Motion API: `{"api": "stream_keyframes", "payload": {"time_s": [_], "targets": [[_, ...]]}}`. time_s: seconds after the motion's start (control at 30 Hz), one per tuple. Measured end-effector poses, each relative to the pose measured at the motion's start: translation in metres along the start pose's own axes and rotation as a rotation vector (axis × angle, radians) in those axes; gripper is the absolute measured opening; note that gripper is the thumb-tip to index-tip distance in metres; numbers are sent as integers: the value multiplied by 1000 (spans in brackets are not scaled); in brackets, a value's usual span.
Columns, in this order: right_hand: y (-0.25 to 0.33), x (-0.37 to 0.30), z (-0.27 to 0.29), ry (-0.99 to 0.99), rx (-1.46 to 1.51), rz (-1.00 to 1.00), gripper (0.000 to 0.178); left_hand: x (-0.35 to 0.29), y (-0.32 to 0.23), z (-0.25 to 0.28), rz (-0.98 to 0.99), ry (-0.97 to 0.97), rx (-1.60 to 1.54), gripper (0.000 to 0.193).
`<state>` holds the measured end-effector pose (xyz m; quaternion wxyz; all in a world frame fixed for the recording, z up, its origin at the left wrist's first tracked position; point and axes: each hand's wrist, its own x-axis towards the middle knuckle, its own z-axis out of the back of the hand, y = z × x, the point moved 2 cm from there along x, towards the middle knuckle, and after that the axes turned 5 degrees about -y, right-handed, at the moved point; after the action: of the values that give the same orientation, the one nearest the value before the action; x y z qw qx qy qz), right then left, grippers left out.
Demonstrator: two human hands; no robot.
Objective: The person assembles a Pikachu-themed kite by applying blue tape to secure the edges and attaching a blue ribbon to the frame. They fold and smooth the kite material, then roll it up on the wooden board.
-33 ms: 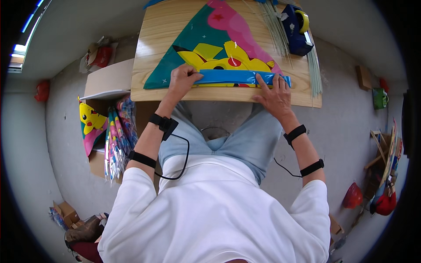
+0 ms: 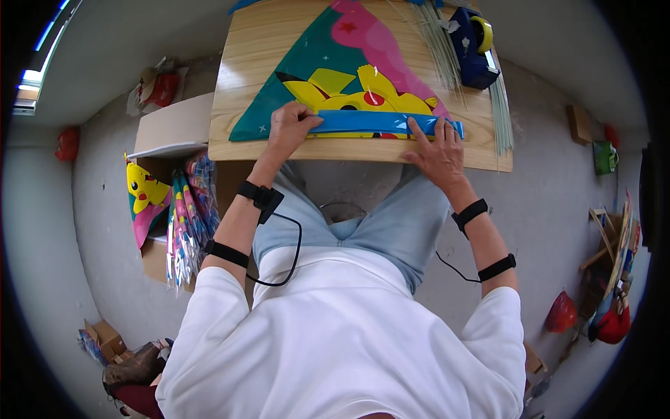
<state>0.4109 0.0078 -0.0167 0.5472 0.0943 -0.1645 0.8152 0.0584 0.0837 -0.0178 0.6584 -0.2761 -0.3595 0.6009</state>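
Note:
A triangular plastic kite sheet (image 2: pixel 296 77), green and pink with a yellow cartoon figure, lies flat on the wooden table. Along its near edge runs a shiny blue plastic strip (image 2: pixel 363 122). My left hand (image 2: pixel 289 129) is closed on the strip's left part, thumb and fingers pinched together. At the strip's right part, my right hand (image 2: pixel 438 146) lies with fingers spread, the tips pressing down on the blue plastic. Whether the strip is joined to the sheet or folded over it, I cannot tell.
A blue tape dispenser (image 2: pixel 474 52) with yellow tape stands at the table's far right, beside bundles of thin pale sticks (image 2: pixel 440 42). Left of the table (image 2: pixel 234 91), an open cardboard box (image 2: pixel 157 251) holds several packed kites (image 2: pixel 188 223). A red helmet-like object (image 2: pixel 562 312) lies on the floor at right.

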Motion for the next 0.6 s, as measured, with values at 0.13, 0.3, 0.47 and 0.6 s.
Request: {"api": "stream_keyframes", "payload": {"time_s": [0.13,0.3,0.47,0.6], "targets": [[-1,0,-1,3,-14,5,75,0,1,0,-12,22,121,29],[0,-3,-3,-22,-23,6,74,1,-7,-2,69,46,226,31],[0,-3,0,-7,-2,-2,74,-4,-30,-5,-103,-17,461,32],[1,-3,1,13,6,-24,73,-8,-49,-17,-619,-23,653,43]]}}
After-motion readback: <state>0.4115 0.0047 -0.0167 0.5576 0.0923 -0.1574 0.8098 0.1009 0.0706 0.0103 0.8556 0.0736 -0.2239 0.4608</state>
